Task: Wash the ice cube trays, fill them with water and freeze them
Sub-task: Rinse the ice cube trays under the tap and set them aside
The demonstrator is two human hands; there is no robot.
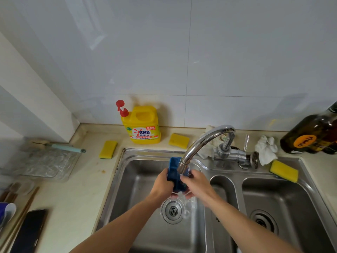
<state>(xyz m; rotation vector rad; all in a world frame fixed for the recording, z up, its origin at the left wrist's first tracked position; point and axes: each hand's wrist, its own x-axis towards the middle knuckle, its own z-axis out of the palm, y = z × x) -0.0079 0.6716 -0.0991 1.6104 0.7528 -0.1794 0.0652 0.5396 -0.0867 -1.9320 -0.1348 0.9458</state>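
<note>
Blue ice cube tray [174, 172] sits tilted under the faucet [200, 143], over the left sink basin [127, 179], so run-off falls to the drain strainer [172, 210]. Your left hand [161, 185] grips its left side. Your right hand [196, 185] clasps the right, steadying it in the stream. Likely still the washing stage; filling not begun. OMO detergent bottle [144, 126] stands behind on the worktop [87, 179].

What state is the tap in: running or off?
Running. Water leaves the tap spout, hits the blue ice cube tray held by the left hand and right hand, and splashes round the drain.
</note>
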